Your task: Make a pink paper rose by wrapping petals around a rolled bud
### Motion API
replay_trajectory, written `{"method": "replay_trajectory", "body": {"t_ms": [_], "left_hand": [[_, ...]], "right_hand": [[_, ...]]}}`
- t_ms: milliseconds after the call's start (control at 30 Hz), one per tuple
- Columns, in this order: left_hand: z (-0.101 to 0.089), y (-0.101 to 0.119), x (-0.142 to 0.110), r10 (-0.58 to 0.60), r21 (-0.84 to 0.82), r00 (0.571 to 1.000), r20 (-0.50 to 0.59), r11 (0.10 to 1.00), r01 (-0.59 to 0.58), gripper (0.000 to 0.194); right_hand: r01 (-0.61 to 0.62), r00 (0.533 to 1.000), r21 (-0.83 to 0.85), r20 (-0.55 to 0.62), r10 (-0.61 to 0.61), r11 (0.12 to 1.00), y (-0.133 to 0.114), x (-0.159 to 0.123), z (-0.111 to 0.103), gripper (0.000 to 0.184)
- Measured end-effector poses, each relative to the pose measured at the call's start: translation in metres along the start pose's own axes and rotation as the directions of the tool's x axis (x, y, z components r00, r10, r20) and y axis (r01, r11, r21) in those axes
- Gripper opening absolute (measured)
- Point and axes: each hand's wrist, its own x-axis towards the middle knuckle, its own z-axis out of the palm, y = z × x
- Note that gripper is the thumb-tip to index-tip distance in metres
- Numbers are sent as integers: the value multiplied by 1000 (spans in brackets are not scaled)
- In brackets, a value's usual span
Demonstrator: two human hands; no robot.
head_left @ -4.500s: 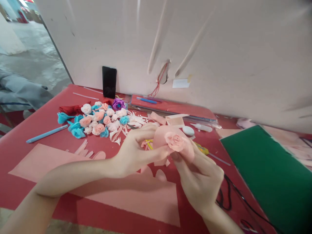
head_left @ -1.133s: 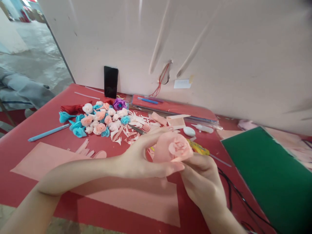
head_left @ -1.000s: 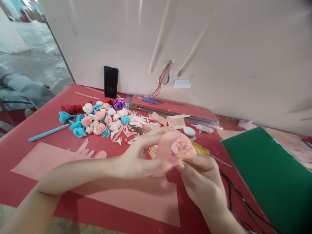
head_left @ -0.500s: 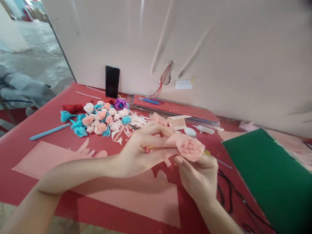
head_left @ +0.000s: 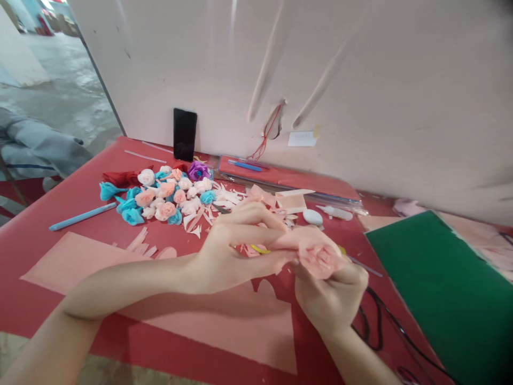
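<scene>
Pinching the pink petal (head_left: pixel 297 236) between thumb and fingers of my left hand (head_left: pixel 236 248), I have the pink paper rose (head_left: pixel 321 260) closed in my right hand (head_left: pixel 332 299), above the red surface (head_left: pixel 320 361). Seconds ago the petal spread wide behind the rose; now it gathers narrowly, and the rose sits lower, farther right. The finished flowers (head_left: pixel 166 189) lie unchanged.

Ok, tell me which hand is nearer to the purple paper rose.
Left. The left hand is in front of the purple paper rose, to its right; the right hand is farther to the right.
</scene>
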Motion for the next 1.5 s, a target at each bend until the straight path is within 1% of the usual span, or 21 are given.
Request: {"method": "replay_trajectory", "body": {"t_ms": [67, 167, 233, 300, 433, 567, 633, 667, 733, 767, 867, 933, 1000, 1067, 1167, 1233, 1267, 1333, 1433, 1500], "left_hand": [[2, 0, -1, 5, -12, 1000, -10, 1000, -5, 12], [4, 1, -3, -16, -84, 1000, -8, 996, 15, 9], [5, 1, -4, -33, -126, 999, 4, 991, 33, 7], [6, 1, -4, -41, -134, 999, 3, 990, 41, 5], [6, 1, -5, -49, -107, 999, -23, 993, 46, 4], [6, 0, -5, -38, -90, 998, -49, 995, 34, 2], [5, 1, -5, -54, -116, 997, -53, 992, 48, 2], [4, 2, -4, -81, -146, 996, -48, 987, 73, 3], [3, 3, -2, -176, -233, 984, -20, 958, 167, 5], [2, 4, -1, -239, -279, 971, -1, 933, 229, 6], [-1, 6, 3, -404, -376, 913, 48, 840, 391, 9], [-3, 6, 5, -475, -409, 877, 72, 788, 460, 10], [-3, 5, 7, -502, -434, 860, 93, 757, 488, 10], [-2, 4, 8, -500, -466, 859, 110, 738, 489, 13], [-1, 2, 8, -495, -525, 857, 145, 696, 491, 20], [0, 1, 7, -507, -548, 844, 173, 663, 510, 23], [0, 1, 7, -509, -553, 841, 182, 654, 516, 23], [0, 2, 6, -510, -549, 837, 201, 649, 527, 23], [0, 3, 5, -511, -531, 832, 217, 654, 539, 21], [1, 4, 5, -512, -548, 834, 203, 647, 531, 17]], "right_hand": [[-9, 1000, -14, -21, 9, 1000, 1, -3, 1, 28], [-28, 997, -61, -78, 23, 998, 3, -8, 0, 25], [-26, 992, -92, -126, 14, 995, 5, -11, -1, 23], [-9, 990, -120, -144, -8, 993, 6, -13, -2, 21], [46, 992, -160, -112, -65, 986, 7, -14, 0, 19], [131, 985, -206, -84, -151, 970, 5, -15, 3, 25], [140, 983, -229, -81, -162, 963, 4, -14, 4, 25], [127, 986, -222, -74, -146, 967, 3, -13, 4, 24], [79, 996, -172, -36, -86, 982, 1, -10, 3, 26], [47, 999, -139, -4, -48, 989, 0, -9, 2, 28], [-76, 992, -9, 102, 76, 997, 2, -5, -2, 29], [-178, 975, 87, 147, 164, 980, 5, -4, -6, 23], [-285, 950, 163, 178, 256, 945, 8, -4, -9, 16], [-378, 917, 212, 217, 334, 901, 8, -2, -10, 11], [-498, 855, 257, 303, 420, 828, 4, 2, -8, 4], [-558, 821, 278, 323, 471, 782, 0, 4, -6, 10], [-569, 816, 280, 311, 488, 773, -1, 5, -6, 12], [-538, 835, 256, 294, 466, 803, -2, 6, -5, 11], [-404, 897, 152, 259, 358, 902, -1, 6, -7, 10], [-316, 934, 82, 204, 294, 945, -2, 5, -6, 14]]}}
